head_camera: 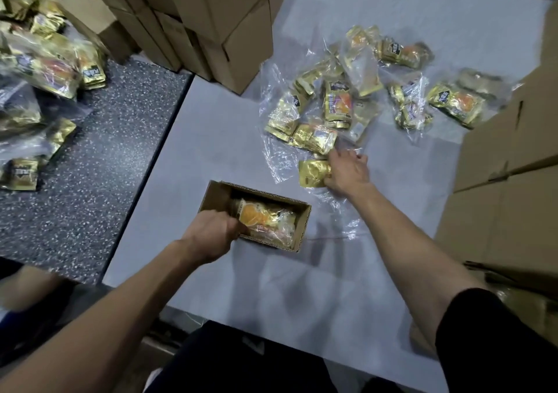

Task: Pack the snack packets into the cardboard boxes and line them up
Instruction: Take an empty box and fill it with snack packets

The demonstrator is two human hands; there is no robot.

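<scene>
step: fetch next packet | right hand (347, 172) at 1 o'clock from open cardboard box (303, 226), fingers curled, pinching gold snack packet (312, 173) | left hand (211, 232) at box's 8 o'clock corner, fingertips hidden inside, grip unclear | tip: lift clear of loose plastic wrap (279, 157), lay flat on boxed packet (262, 217)

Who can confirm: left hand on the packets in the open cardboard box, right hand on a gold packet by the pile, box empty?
Not empty. The head view shows the open cardboard box holding snack packets. The rest stands: left hand on them, right hand on a gold packet by the pile.
</scene>
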